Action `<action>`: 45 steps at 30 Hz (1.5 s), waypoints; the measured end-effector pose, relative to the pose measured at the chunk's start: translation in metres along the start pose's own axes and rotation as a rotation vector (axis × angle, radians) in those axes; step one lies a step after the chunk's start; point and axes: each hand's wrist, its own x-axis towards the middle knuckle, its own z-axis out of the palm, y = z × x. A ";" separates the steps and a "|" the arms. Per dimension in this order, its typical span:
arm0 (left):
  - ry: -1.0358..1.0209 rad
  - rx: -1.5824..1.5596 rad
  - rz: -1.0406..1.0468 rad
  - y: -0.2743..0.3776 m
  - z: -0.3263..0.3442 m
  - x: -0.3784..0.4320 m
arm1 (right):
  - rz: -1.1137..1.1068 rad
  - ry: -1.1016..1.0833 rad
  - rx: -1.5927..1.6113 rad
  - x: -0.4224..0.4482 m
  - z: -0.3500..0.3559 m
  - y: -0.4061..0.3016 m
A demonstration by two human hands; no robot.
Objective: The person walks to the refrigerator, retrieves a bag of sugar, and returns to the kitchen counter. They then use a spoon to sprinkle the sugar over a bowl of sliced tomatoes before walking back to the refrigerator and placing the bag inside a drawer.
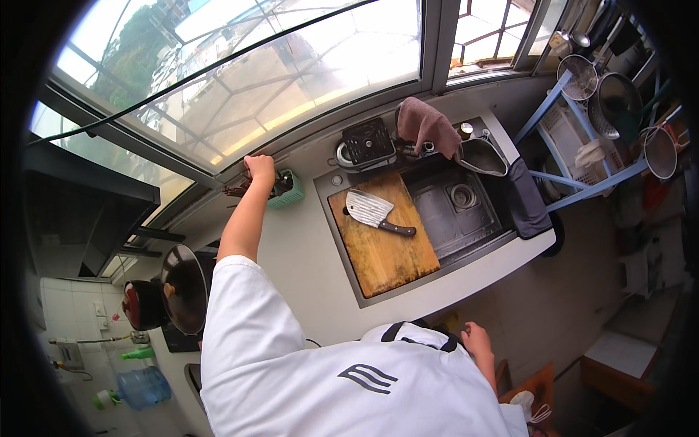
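My left hand (259,166) reaches to the back of the counter, at the window ledge. Its fingers are curled beside a bundle of chopsticks (236,191) and a green plastic basket (289,195) of utensils; whether they grip anything is hidden. Low at my right side hangs my right hand (476,338), fingers bent, away from the counter. A cleaver (370,208) with a dark riveted handle lies flat on a worn wooden cutting board (387,257). The board spans the left part of a dark sink (445,218).
A pink cloth (428,125) hangs over the faucet area, near a black rack (368,143). Dark fabric (527,199) drapes over the counter's right end. Strainers hang on a blue shelf (592,183). At left stand a lidded pan (185,289) and a red-lidded pot (143,306).
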 end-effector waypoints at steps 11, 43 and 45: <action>0.899 -1.108 0.006 -0.104 -0.216 -0.155 | -0.166 0.082 -0.138 0.000 -0.019 -0.024; 0.106 -0.357 2.269 0.495 -0.470 -0.707 | 0.249 1.646 0.977 -0.311 -0.072 0.293; 0.094 -0.307 2.360 0.515 -0.485 -0.735 | 0.521 1.544 0.779 -0.335 -0.066 0.301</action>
